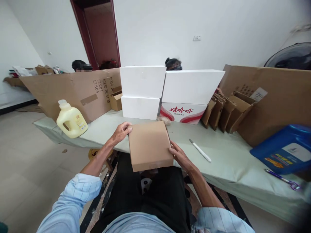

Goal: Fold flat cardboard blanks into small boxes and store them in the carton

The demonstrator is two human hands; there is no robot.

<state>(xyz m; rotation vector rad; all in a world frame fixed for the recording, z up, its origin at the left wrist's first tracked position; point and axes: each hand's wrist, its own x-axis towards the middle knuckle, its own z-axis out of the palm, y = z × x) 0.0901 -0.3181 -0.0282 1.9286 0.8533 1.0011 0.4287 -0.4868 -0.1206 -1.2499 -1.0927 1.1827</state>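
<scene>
Between my two hands is a closed brown cardboard box (150, 142), partly over the table's front edge and partly above my lap. My left hand (121, 132) grips its far left corner, with the thumb on the top edge. On the opposite side, my right hand (178, 153) clasps the lower right edge, thumb near the top face and the other fingers along the side wall. A white utility knife (200, 150) lies on the table to the right of my right hand. Just beyond the box is a small crumpled clear plastic piece (164, 120).
White boxes (143, 82) stand stacked at the back of the green-covered table (233, 158). Several folded cartons (227, 111) lean at the right, near a blue jug (284, 150) and a pen (279, 178). A yellow detergent bottle (73, 121) stands left. Two people sit behind the cardboard and boxes.
</scene>
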